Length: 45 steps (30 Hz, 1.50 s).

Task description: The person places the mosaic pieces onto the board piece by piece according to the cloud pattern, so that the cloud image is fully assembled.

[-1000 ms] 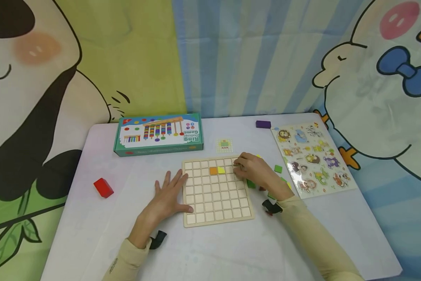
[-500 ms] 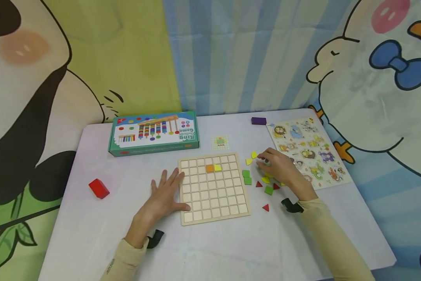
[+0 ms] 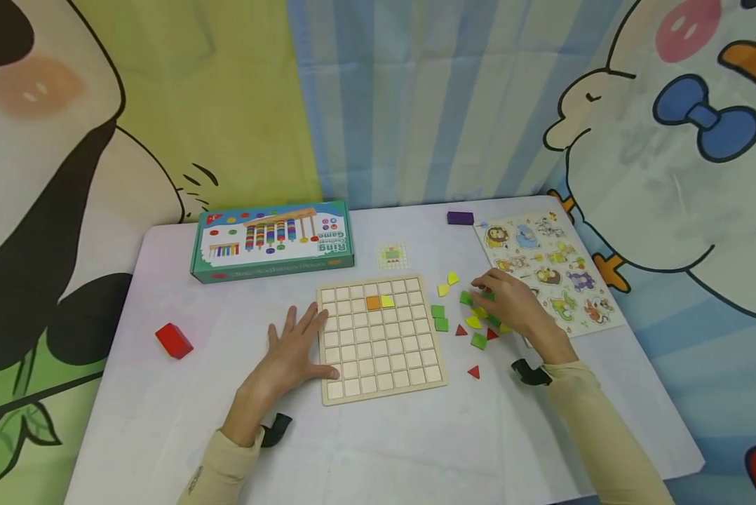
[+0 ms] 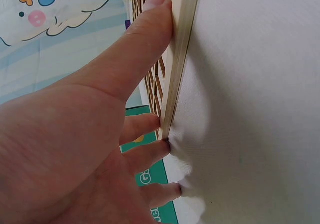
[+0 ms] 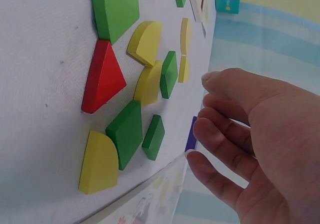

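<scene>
Head view: left hand [image 3: 292, 356] spread, gripping nothing, thumb on left edge of board [image 3: 384, 351]. Right hand [image 3: 513, 303] half-curled, nothing held, over loose pieces [image 3: 478, 341] right of board. Best: pinch one by opposite edges, avoid nudging neighbours, steady board.

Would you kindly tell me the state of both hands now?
Left hand: open, fingers spread, thumb on the square pale wooden grid board.
Right hand: open, holding nothing, near the flat red, yellow and green pieces.
</scene>
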Available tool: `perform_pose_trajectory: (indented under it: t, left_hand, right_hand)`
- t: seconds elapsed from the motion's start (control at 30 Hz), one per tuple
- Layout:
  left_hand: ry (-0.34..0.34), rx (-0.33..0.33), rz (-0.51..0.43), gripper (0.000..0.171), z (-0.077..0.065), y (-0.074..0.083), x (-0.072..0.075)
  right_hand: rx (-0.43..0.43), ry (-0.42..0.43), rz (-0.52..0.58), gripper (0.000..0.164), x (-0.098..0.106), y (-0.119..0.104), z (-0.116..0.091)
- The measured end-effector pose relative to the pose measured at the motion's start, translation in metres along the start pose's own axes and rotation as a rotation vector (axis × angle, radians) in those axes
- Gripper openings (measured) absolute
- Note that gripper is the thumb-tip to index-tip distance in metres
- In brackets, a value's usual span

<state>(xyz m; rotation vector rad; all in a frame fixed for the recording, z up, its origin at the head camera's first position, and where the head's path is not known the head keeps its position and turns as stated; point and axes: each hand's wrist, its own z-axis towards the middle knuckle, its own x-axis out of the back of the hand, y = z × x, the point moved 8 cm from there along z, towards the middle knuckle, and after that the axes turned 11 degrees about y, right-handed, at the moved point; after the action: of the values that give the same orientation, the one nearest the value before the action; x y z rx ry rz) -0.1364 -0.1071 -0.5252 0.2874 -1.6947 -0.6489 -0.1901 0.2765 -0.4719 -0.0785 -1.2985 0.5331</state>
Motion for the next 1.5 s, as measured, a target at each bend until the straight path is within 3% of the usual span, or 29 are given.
perform_pose_trajectory:
  t: [0.2, 0.6, 1.0, 1.5]
  left_hand:
    - [-0.019, 0.003, 0.010, 0.122, 0.000, -0.001, -0.004]
    - [0.009, -0.010, 0.002, 0.121, 0.001, -0.001, 0.000]
    - [0.004, -0.005, 0.006, 0.121, 0.002, -0.001, -0.002]
    - [0.011, -0.006, 0.009, 0.121, 0.002, -0.001, -0.001]
  right_hand:
    - [-0.030, -0.011, 0.003, 0.026, -0.005, 0.006, -0.004]
    - [-0.091, -0.072, -0.033, 0.031, -0.004, 0.013, -0.021]
    - [-0.093, -0.113, -0.069, 0.033, -0.008, 0.014, -0.039]
    - [-0.090, -0.110, -0.027, 0.032, -0.015, 0.009, -0.030]
